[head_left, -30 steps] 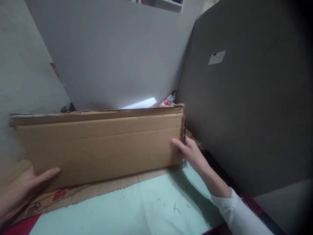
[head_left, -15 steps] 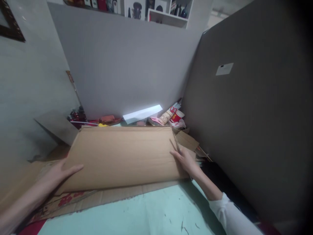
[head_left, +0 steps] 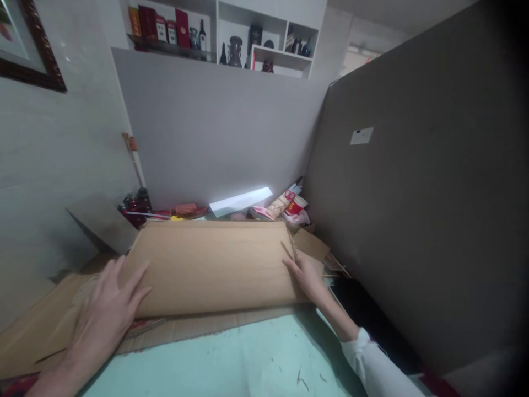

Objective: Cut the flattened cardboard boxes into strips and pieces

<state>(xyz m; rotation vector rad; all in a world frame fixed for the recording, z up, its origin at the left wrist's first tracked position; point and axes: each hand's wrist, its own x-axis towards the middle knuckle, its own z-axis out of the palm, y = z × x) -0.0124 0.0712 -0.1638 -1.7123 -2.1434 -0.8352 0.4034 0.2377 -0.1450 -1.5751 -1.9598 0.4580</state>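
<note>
A folded brown cardboard piece (head_left: 210, 267) lies across the middle, its long side facing me. My left hand (head_left: 111, 303) rests on its left end with the fingers spread and open. At the other end, my right hand (head_left: 306, 278) grips the right edge, thumb on the front face and the other fingers hidden behind. Beneath it is a flatter cardboard sheet (head_left: 198, 330), which shows along the front and sits on the pale green tabletop (head_left: 231, 364).
Grey panels stand behind (head_left: 223, 132) and to the right (head_left: 413, 182). Along the back lie a white strip (head_left: 240, 202), red-handled scissors (head_left: 290, 194) and a red cup (head_left: 296, 205). Cardboard scraps (head_left: 312, 245) lie right, near a black flat thing (head_left: 372, 320).
My left hand has shifted from the cardboard's left edge onto its face, fingers now spread. The right hand keeps its grip. The view has tilted up, showing more of the shelves.
</note>
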